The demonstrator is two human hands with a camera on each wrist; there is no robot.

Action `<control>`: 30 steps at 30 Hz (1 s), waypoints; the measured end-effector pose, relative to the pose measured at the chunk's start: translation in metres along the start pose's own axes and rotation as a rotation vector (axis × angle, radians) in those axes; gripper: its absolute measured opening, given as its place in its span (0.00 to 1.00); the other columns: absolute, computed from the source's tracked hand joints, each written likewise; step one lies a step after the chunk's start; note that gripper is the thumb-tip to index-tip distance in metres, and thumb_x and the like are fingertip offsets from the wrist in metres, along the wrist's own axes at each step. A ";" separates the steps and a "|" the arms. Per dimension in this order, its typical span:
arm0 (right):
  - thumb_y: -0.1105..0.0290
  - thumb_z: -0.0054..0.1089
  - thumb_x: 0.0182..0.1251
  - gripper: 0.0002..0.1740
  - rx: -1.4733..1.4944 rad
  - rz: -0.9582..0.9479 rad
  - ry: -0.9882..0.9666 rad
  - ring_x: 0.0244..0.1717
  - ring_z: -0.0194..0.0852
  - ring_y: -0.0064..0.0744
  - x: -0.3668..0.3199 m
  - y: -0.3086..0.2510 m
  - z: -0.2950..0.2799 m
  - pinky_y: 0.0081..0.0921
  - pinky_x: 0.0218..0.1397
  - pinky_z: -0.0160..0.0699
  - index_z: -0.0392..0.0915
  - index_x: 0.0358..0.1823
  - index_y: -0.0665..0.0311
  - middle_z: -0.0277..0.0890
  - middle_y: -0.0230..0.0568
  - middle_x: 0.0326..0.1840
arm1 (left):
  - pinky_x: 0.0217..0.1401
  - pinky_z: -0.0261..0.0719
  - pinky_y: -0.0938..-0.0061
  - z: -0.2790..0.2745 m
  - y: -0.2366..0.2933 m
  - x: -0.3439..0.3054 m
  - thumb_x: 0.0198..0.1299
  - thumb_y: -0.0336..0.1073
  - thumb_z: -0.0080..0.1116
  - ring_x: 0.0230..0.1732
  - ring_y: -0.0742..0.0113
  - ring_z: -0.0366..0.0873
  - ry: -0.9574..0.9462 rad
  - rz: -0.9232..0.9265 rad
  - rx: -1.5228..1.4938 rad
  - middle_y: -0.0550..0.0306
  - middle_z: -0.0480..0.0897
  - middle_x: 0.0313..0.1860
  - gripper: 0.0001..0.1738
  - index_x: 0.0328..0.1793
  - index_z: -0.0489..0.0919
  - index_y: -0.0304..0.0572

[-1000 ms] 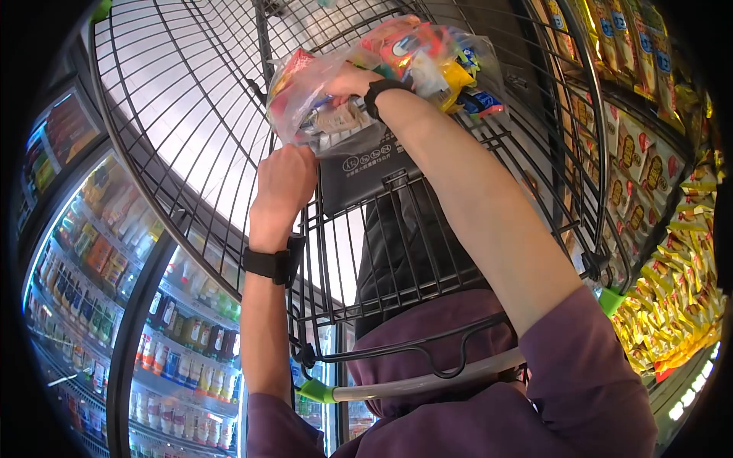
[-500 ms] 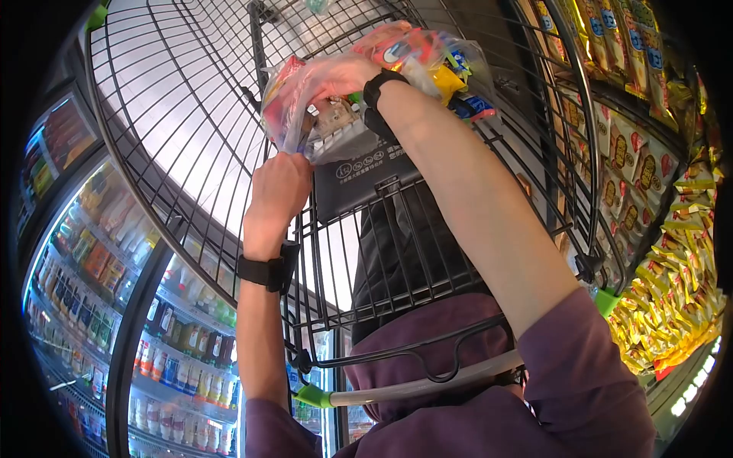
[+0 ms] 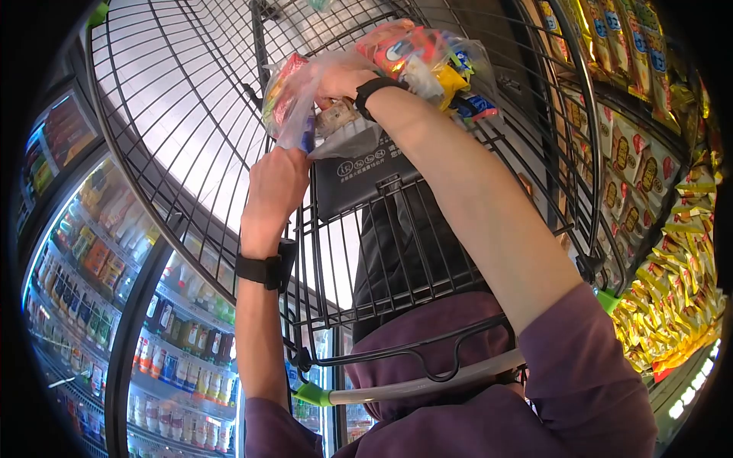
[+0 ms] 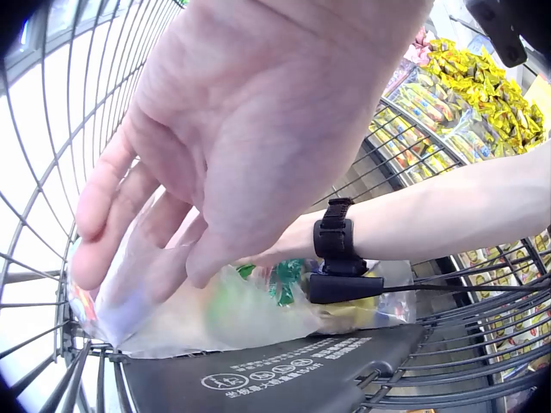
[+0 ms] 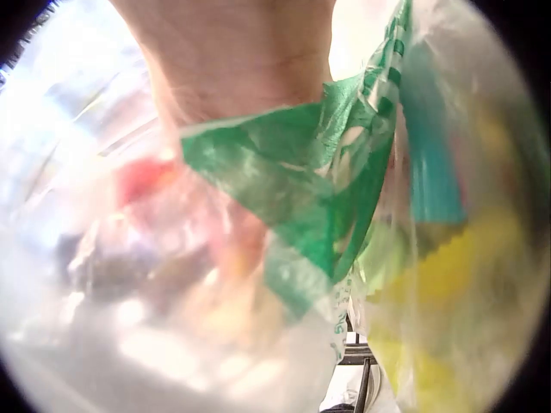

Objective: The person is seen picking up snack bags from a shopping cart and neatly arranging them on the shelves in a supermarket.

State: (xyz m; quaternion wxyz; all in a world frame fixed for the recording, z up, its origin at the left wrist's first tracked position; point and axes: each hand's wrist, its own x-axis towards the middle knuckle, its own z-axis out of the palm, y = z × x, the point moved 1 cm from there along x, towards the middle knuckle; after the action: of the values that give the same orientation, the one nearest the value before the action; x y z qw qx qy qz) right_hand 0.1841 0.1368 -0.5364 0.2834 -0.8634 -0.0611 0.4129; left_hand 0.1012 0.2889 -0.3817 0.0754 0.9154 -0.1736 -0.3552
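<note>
A clear plastic bag (image 3: 294,99) filled with packaged goods sits on the dark seat panel (image 3: 355,183) of a shopping cart. At its near left edge my left hand (image 3: 275,187) grips the plastic; in the left wrist view, the thumb and fingers (image 4: 112,194) of that hand close on the translucent film. My right hand (image 3: 343,80) reaches into the bag from the right, its fingers hidden by plastic and goods. Green-printed plastic (image 5: 267,172) lies across that wrist in the right wrist view. A beige package (image 3: 336,118) shows below the right hand.
Beside the right wrist lies another clear bag part with red, yellow and blue snack packets (image 3: 427,65). The cart's wire basket (image 3: 175,153) surrounds both hands. Drink fridges (image 3: 183,336) stand to the left, and shelves of yellow snack packs (image 3: 672,298) to the right.
My right hand has shifted slightly left within the bag. The left hand stays on the bag's edge, a little left of before, and a dark blue item now shows beside its fingers.
</note>
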 end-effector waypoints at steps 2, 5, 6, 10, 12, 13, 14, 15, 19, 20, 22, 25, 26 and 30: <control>0.57 0.66 0.52 0.15 -0.004 0.012 -0.065 0.47 0.81 0.46 0.002 0.002 -0.004 0.41 0.49 0.79 0.87 0.40 0.53 0.84 0.44 0.44 | 0.35 0.79 0.49 0.000 0.000 0.000 0.67 0.44 0.56 0.32 0.35 0.81 0.023 0.010 0.001 0.35 0.80 0.25 0.17 0.35 0.84 0.36; 0.54 0.65 0.52 0.17 0.080 -0.059 0.004 0.45 0.81 0.45 0.033 0.021 0.012 0.41 0.48 0.79 0.87 0.43 0.47 0.84 0.43 0.44 | 0.33 0.79 0.50 -0.001 -0.001 0.001 0.67 0.46 0.56 0.30 0.36 0.80 0.044 0.025 0.004 0.35 0.80 0.23 0.20 0.32 0.83 0.36; 0.53 0.64 0.53 0.17 0.120 -0.098 0.055 0.45 0.81 0.45 0.034 0.020 0.010 0.41 0.48 0.78 0.87 0.44 0.46 0.84 0.43 0.45 | 0.33 0.79 0.51 -0.001 -0.001 0.001 0.68 0.46 0.56 0.29 0.36 0.80 0.052 0.030 0.005 0.35 0.79 0.22 0.21 0.31 0.83 0.36; 0.58 0.63 0.55 0.19 0.149 -0.020 0.086 0.47 0.82 0.46 0.039 0.021 0.004 0.41 0.50 0.78 0.86 0.47 0.54 0.84 0.48 0.46 | 0.30 0.78 0.52 -0.009 0.007 0.003 0.70 0.50 0.54 0.27 0.37 0.80 0.069 0.017 0.021 0.35 0.79 0.21 0.26 0.27 0.83 0.34; 0.67 0.62 0.54 0.18 0.131 0.013 0.069 0.49 0.83 0.46 0.052 0.016 0.004 0.42 0.50 0.79 0.85 0.47 0.61 0.84 0.52 0.47 | 0.29 0.78 0.52 -0.013 0.011 0.004 0.71 0.52 0.52 0.26 0.37 0.79 0.061 -0.011 0.024 0.36 0.79 0.20 0.29 0.26 0.82 0.34; 0.67 0.62 0.54 0.18 0.138 0.045 0.081 0.49 0.83 0.47 0.056 0.016 0.006 0.42 0.50 0.79 0.85 0.47 0.62 0.84 0.52 0.47 | 0.29 0.77 0.52 -0.015 0.013 0.005 0.71 0.52 0.52 0.26 0.37 0.79 0.066 -0.017 0.019 0.36 0.78 0.20 0.29 0.26 0.81 0.34; 0.67 0.61 0.54 0.18 0.144 0.076 0.094 0.49 0.84 0.47 0.061 0.017 0.007 0.43 0.51 0.79 0.85 0.47 0.62 0.84 0.52 0.47 | 0.29 0.77 0.52 -0.016 0.015 0.005 0.71 0.52 0.51 0.26 0.37 0.79 0.071 -0.023 0.015 0.36 0.78 0.19 0.30 0.26 0.81 0.34; 0.66 0.61 0.54 0.18 0.150 0.108 0.108 0.49 0.84 0.47 0.063 0.018 0.008 0.43 0.51 0.79 0.85 0.47 0.62 0.84 0.52 0.47 | 0.28 0.77 0.51 -0.017 0.016 0.005 0.72 0.53 0.50 0.26 0.37 0.79 0.077 -0.029 0.010 0.36 0.78 0.19 0.30 0.26 0.81 0.33; 0.66 0.61 0.54 0.16 0.277 -0.063 0.177 0.45 0.85 0.47 0.064 0.029 0.014 0.43 0.47 0.80 0.85 0.41 0.67 0.85 0.52 0.41 | 0.28 0.78 0.52 -0.012 0.014 0.006 0.71 0.52 0.51 0.27 0.37 0.80 0.110 -0.018 0.023 0.35 0.79 0.19 0.28 0.29 0.82 0.34; 0.66 0.61 0.54 0.16 0.246 -0.138 0.188 0.43 0.85 0.47 0.063 0.031 0.016 0.42 0.45 0.81 0.85 0.40 0.68 0.85 0.53 0.39 | 0.29 0.78 0.52 -0.012 0.014 0.005 0.71 0.52 0.51 0.27 0.37 0.80 0.113 -0.009 0.037 0.35 0.79 0.19 0.27 0.30 0.82 0.34; 0.66 0.60 0.54 0.15 0.254 -0.164 0.196 0.40 0.86 0.48 0.041 0.022 -0.001 0.42 0.43 0.82 0.85 0.38 0.68 0.85 0.53 0.36 | 0.28 0.79 0.52 -0.015 0.015 0.004 0.70 0.52 0.53 0.27 0.38 0.81 0.147 0.013 0.047 0.37 0.79 0.20 0.26 0.30 0.81 0.35; 0.68 0.59 0.55 0.12 0.349 -0.109 0.174 0.34 0.86 0.51 -0.010 0.005 -0.025 0.43 0.40 0.83 0.85 0.36 0.67 0.84 0.54 0.32 | 0.28 0.80 0.52 -0.024 0.020 0.002 0.66 0.52 0.57 0.26 0.40 0.82 0.233 0.043 0.024 0.40 0.80 0.20 0.26 0.26 0.80 0.35; 0.67 0.60 0.58 0.12 0.222 -0.161 0.265 0.36 0.86 0.49 -0.031 0.005 -0.032 0.42 0.41 0.83 0.85 0.36 0.67 0.84 0.53 0.32 | 0.28 0.80 0.52 -0.031 0.023 0.000 0.66 0.51 0.57 0.26 0.40 0.82 0.243 0.032 0.039 0.40 0.80 0.20 0.25 0.26 0.80 0.36; 0.60 0.62 0.63 0.14 0.053 -0.321 0.123 0.34 0.82 0.44 -0.058 -0.003 -0.048 0.38 0.39 0.79 0.82 0.36 0.65 0.82 0.49 0.30 | 0.34 0.81 0.52 -0.058 0.034 -0.018 0.67 0.53 0.56 0.31 0.40 0.83 0.199 0.003 0.031 0.38 0.82 0.24 0.23 0.43 0.83 0.37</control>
State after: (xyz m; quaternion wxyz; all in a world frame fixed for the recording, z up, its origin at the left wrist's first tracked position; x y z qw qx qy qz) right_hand 0.1821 0.0990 -0.4711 0.3715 -0.8585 -0.1696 0.3101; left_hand 0.1195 0.2645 -0.3189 0.0786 0.9469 -0.1721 -0.2598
